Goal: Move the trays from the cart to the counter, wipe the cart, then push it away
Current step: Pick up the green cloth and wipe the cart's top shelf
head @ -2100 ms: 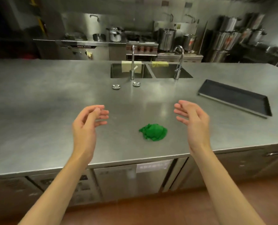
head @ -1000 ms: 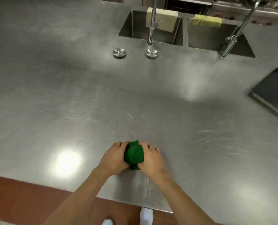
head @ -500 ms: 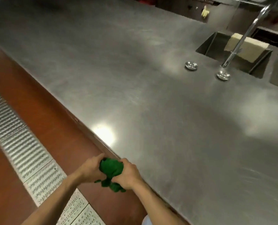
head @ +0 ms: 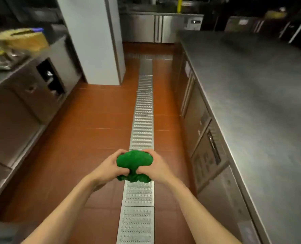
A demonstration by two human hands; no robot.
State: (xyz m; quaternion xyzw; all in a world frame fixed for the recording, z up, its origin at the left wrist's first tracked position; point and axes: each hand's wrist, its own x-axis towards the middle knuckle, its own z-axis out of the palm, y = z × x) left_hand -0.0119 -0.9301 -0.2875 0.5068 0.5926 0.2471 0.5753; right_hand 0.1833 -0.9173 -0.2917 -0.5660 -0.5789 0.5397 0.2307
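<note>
**Green cloth bunched in both hands over the kitchen aisle**

Red-brown floor tiles (head: pixel 86 138) fill the aisle of a commercial kitchen, with a metal drain grate (head: pixel 142 124) running down the middle, away from the viewer. Nearest the camera, two bare forearms reach forward over the floor. The left hand (head: pixel 107 169) and the right hand (head: pixel 155 167) are both closed around a crumpled green cloth (head: pixel 134 161), held up in the air above the grate; the fingers press into it from either side, and a loose fold of it hangs below the hands.

On the right, a long stainless steel counter (head: pixel 262 106) stretches away, its cabinet doors and drawers facing the aisle. The part of its top that shows is bare. The cloth is well apart from it. On the left stands another steel unit (head: pixel 23 95) with a dark opening in its front; blurred items sit on top, among them something yellowish, too smeared to name.

Farther off, a pale square pillar (head: pixel 93 41) rises from the floor left of the grate. Beyond it, at the aisle's end, a row of steel cabinets (head: pixel 156 27) closes the view, dim and indistinct.
</note>
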